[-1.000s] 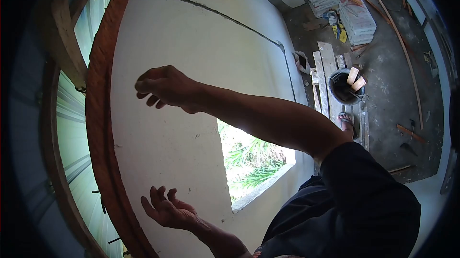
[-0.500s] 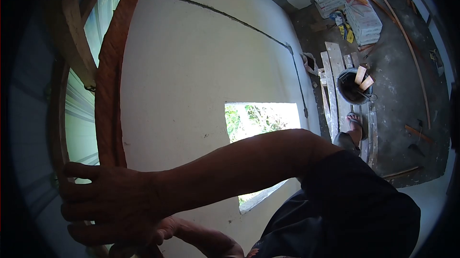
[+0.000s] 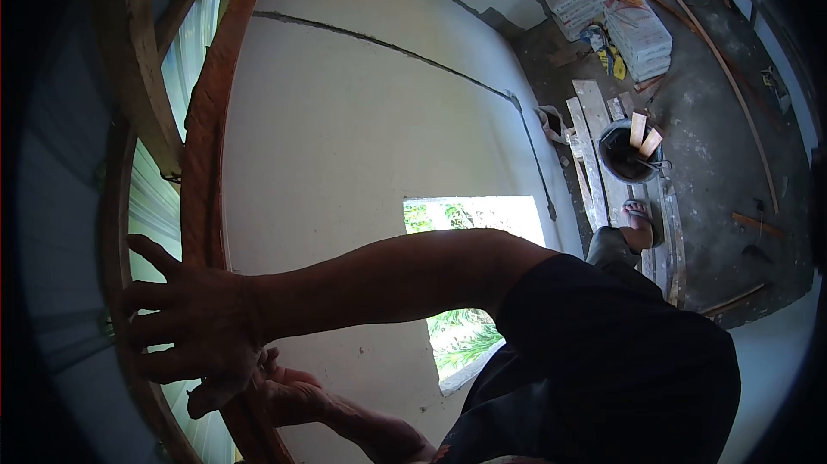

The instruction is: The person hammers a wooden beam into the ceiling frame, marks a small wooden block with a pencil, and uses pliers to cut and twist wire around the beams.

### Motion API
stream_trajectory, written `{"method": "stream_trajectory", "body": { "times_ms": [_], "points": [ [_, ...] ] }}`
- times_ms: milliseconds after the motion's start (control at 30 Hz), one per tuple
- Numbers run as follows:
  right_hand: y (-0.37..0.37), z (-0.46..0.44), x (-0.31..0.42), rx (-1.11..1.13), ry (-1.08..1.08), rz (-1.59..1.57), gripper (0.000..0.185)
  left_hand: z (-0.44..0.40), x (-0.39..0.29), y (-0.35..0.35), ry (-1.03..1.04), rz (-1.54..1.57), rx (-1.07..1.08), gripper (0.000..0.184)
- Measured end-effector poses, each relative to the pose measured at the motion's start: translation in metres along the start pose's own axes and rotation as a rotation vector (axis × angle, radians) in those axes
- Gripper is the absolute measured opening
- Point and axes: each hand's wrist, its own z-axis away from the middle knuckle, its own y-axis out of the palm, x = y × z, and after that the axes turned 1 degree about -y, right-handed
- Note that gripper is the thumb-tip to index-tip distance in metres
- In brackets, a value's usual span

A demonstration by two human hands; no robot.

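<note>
My right hand (image 3: 189, 322) is spread over the reddish wooden beam (image 3: 207, 137), with its back to the camera and its fingers reaching past the beam's left edge. Just below and to the right of it, my left hand (image 3: 289, 397) is at the same beam, its fingers curled beside the base of my right hand. What the left fingers hold, if anything, is too hidden to tell.
Behind the beam are timber pieces (image 3: 142, 59) and pale translucent sheeting (image 3: 153, 193). A white wall (image 3: 345, 119) has a window opening (image 3: 469, 210). Far below, a black bucket (image 3: 616, 167) sits on planks (image 3: 590, 106), near stacked bags (image 3: 639, 37) and a sandalled foot (image 3: 637, 216).
Both hands, earlier raised apart in front of the wall, have come together at the beam. Since the middle frame, my right hand has shifted slightly up in the view with its fingers more spread.
</note>
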Motion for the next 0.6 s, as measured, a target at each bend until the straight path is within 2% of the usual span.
{"method": "stream_trajectory", "body": {
  "times_ms": [67, 133, 200, 267, 400, 433, 500, 533, 600],
  "points": [
    [0.003, 0.000, -0.002, -0.024, -0.011, 0.021, 0.050, 0.001, 0.001, -0.002, 0.010, -0.083, 0.007, 0.046],
    [0.015, 0.002, -0.008, -0.057, -0.008, 0.048, 0.048, 0.004, -0.034, 0.012, 0.034, -0.020, 0.104, 0.045],
    [0.014, 0.002, -0.008, -0.067, -0.004, 0.038, 0.047, 0.004, -0.038, 0.009, 0.027, -0.028, 0.118, 0.043],
    [0.008, 0.000, -0.007, -0.055, 0.009, 0.041, 0.047, 0.006, -0.012, -0.005, -0.008, -0.097, 0.053, 0.042],
    [-0.005, -0.001, -0.004, 0.010, 0.010, 0.064, 0.048, 0.017, -0.008, -0.013, -0.068, 0.023, 0.137, 0.034],
    [-0.010, -0.003, -0.001, 0.025, 0.014, 0.081, 0.046, 0.022, -0.010, -0.015, -0.162, 0.057, 0.118, 0.036],
    [-0.018, -0.006, 0.005, 0.094, 0.062, 0.088, 0.044, 0.029, -0.009, -0.027, -0.163, 0.186, 0.208, 0.043],
    [-0.016, -0.006, 0.005, 0.066, 0.051, 0.076, 0.042, 0.032, -0.009, -0.036, -0.200, 0.178, 0.234, 0.045],
    [-0.020, -0.010, 0.007, 0.155, 0.028, 0.118, 0.040, 0.041, -0.010, -0.056, -0.236, 0.186, 0.263, 0.050]
  ]
}}
